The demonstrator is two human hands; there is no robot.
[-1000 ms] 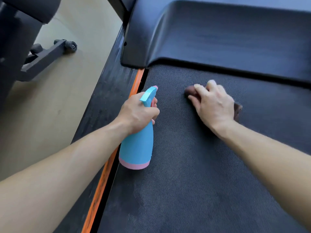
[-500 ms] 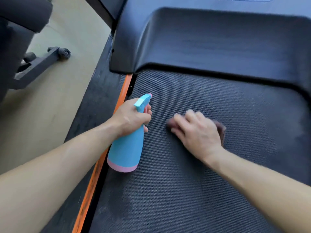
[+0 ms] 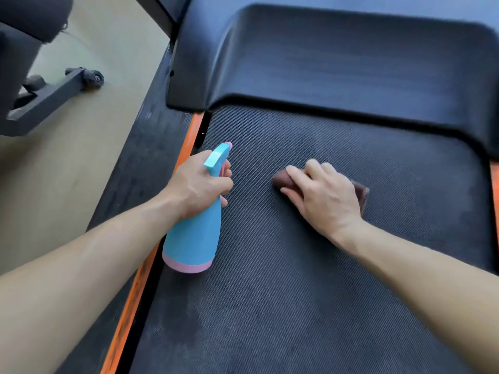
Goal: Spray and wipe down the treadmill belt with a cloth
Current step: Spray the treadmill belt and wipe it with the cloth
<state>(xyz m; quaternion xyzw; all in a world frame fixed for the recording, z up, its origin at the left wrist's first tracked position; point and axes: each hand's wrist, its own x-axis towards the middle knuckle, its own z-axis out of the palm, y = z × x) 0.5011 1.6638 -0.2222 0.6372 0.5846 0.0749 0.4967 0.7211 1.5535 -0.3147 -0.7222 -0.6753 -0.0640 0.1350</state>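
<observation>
Beige floor (image 3: pixel 81 157) at left. Treadmill belt (image 3: pixel 297 292): dark, textured, with darker patches near the bottom edge. Motor cover (image 3: pixel 337 63) at the belt's far end. Spray bottle (image 3: pixel 194 238), blue with pink base, is over the belt's left edge, left grip (image 3: pixel 199 184) clenched round its neck. Brown cloth (image 3: pixel 280 179) lies mid-belt, right grip (image 3: pixel 324 195) curled over it, pressing down.

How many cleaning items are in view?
2. Blue spray bottle in the left hand at the left edge of the belt; brown cloth under the right hand mid-belt. More could lie outside the frame.
</observation>
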